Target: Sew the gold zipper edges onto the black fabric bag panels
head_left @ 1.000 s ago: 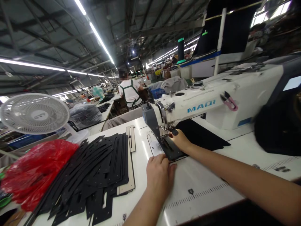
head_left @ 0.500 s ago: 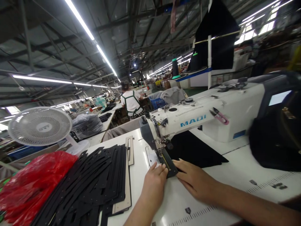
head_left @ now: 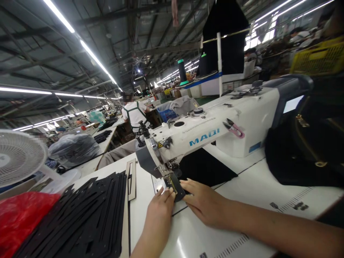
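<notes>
A small black fabric piece [head_left: 179, 193] with a brassy strip along its middle lies under the presser foot of a white sewing machine [head_left: 199, 134]. My left hand [head_left: 161, 209] holds the near left edge, its fingers bent and close together. On the opposite edge, my right hand [head_left: 205, 202] grips the piece, thumb low and fingers toward the needle. The fingertips partly cover the piece, and the foot hides its far end. Behind my right hand, a larger black cloth panel [head_left: 204, 166] lies under the machine arm.
Stacked black cut pieces [head_left: 99, 211] and a pale slotted template [head_left: 131, 179] lie left, beside a red plastic bag [head_left: 24, 218] and a white fan [head_left: 18, 157]. Pink thread snips [head_left: 234, 128] rest against the machine. A black bag [head_left: 303, 150] sits right. A person [head_left: 135, 113] stands beyond.
The view has swung right, so the machine, stack and fan sit further left in the picture. Both hands keep their hold on the black fabric piece at the presser foot.
</notes>
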Action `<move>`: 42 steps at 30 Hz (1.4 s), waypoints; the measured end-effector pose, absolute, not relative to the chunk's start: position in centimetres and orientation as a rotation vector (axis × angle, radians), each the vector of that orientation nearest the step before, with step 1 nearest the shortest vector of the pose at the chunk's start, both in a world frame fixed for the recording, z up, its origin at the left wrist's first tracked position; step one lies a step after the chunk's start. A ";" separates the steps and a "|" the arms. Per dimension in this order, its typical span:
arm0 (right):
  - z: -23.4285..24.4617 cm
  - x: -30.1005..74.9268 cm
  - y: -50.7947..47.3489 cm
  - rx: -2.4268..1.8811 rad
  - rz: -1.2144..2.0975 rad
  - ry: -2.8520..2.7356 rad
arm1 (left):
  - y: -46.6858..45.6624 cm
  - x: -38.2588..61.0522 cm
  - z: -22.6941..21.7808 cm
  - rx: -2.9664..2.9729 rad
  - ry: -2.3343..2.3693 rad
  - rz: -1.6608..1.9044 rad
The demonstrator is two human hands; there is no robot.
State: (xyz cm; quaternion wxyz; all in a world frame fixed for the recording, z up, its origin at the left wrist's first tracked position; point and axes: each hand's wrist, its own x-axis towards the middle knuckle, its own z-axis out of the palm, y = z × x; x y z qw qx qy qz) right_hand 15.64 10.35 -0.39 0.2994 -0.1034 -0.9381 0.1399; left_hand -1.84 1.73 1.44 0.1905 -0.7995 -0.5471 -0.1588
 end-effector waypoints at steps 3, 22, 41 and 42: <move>-0.4 15.2 10.8 -0.248 0.409 -2.460 | 1.9 -2.0 1.2 -2.197 -1.613 -0.500; -1.3 14.3 11.2 -0.146 -0.053 -2.347 | 1.4 -1.4 0.7 -2.139 -1.442 -0.569; -0.9 12.2 13.3 -0.244 0.053 -2.460 | 4.1 -3.5 -0.7 -2.144 -1.538 -0.641; -0.9 12.2 13.3 -0.257 0.054 -2.474 | 4.1 -3.5 -0.8 -2.143 -1.546 -0.634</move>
